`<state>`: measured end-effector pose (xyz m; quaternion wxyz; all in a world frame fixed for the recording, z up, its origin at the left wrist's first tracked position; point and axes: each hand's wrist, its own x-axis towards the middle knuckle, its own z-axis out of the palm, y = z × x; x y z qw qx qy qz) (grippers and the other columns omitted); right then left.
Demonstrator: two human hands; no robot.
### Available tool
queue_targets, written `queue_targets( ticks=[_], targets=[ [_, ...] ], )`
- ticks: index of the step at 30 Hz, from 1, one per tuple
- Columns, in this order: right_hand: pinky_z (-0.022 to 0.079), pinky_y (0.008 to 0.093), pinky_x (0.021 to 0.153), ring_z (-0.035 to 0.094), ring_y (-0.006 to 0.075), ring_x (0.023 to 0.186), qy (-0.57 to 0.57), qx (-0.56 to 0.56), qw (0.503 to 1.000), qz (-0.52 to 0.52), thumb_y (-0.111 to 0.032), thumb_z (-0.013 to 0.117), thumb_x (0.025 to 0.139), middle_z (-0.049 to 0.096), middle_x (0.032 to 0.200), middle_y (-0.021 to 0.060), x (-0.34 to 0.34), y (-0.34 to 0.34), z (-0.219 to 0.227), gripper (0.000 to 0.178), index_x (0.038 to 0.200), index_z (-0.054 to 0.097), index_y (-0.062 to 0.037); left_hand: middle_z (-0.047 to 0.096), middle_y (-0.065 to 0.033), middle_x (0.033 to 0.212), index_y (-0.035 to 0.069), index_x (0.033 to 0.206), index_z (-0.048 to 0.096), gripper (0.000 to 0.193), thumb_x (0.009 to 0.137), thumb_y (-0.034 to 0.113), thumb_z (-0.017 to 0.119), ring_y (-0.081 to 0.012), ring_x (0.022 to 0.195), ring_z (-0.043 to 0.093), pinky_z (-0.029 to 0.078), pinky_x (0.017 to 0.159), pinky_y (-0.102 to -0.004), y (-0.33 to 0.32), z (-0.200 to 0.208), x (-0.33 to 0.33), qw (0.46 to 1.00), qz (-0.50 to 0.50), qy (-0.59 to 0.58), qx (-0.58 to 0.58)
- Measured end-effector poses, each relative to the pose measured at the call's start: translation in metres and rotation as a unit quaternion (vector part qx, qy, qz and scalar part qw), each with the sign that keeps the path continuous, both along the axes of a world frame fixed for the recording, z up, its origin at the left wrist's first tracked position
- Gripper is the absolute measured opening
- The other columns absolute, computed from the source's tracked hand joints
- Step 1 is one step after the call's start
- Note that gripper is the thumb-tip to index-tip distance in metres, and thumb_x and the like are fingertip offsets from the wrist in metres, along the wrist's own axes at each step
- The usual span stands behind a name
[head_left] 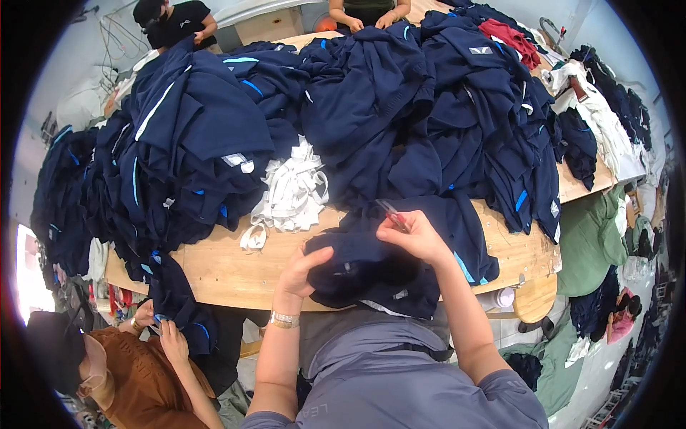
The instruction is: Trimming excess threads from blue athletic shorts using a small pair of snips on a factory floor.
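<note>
A navy garment (368,268) is gathered in front of me at the table's near edge, part of it hanging over toward my lap. My left hand (299,273) grips its left side, thumb on top and the other fingers hidden by the cloth. Over the garment's upper right side, my right hand (418,239) is closed around small thread snips (391,212) with metal blades and some red on them. The blades point up and to the left, away from me. More navy cloth with a light blue strip (464,268) lies under my right forearm.
Large heaps of navy garments (207,114) cover the far side of the wooden table (221,275). White straps (293,193) lie in a pile left of centre. A co-worker in brown (136,372) handles navy cloth at lower left; two more people stand behind the heaps. A wooden stool (536,297) stands at right.
</note>
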<state>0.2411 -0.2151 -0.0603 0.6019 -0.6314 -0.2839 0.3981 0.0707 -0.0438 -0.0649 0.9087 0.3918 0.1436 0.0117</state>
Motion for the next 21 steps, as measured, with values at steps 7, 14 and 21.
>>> queue_targets(
  ticks=[7, 14, 21],
  targets=[
    [0.043, 0.0217, 0.059, 0.048, 0.0075, 0.062, -0.273, 0.036, 0.956, -0.098, -0.012, 0.074, 0.073, 0.057, 0.066, 0.0009, -0.031, 0.008, 0.025, 0.024, 0.096, 0.069, -0.0071, 0.061, -0.0083, 0.098, 0.000, 0.105, 0.053, 0.023, 0.083, 0.005, 0.055, -0.0144, 0.088, 0.060, 0.049, 0.078, -0.0264, -0.017, 0.000, 0.001, 0.992, 0.116, -0.024, -0.036],
    [0.039, 0.0284, 0.076, 0.048, 0.0118, 0.058, -0.458, 0.118, 0.875, -0.100, -0.009, 0.069, 0.078, 0.056, 0.064, -0.0007, -0.029, 0.012, 0.016, 0.011, 0.087, 0.065, -0.0059, 0.057, -0.0012, 0.085, 0.006, 0.093, 0.050, 0.010, 0.084, 0.003, 0.055, -0.0072, 0.075, 0.055, 0.046, 0.069, -0.0212, -0.020, -0.006, 0.000, 0.995, 0.083, -0.050, 0.009],
    [0.037, 0.0192, 0.053, 0.042, 0.0050, 0.051, 0.118, 0.387, 0.907, -0.115, -0.011, 0.057, 0.089, 0.049, 0.060, -0.0017, -0.024, -0.004, 0.032, 0.015, 0.078, 0.055, -0.0013, 0.057, -0.0005, 0.086, 0.006, 0.093, 0.049, 0.013, 0.084, 0.000, 0.055, -0.0058, 0.076, 0.053, 0.045, 0.069, -0.0198, -0.017, -0.002, 0.003, 0.990, 0.135, -0.046, 0.022]
  ],
)
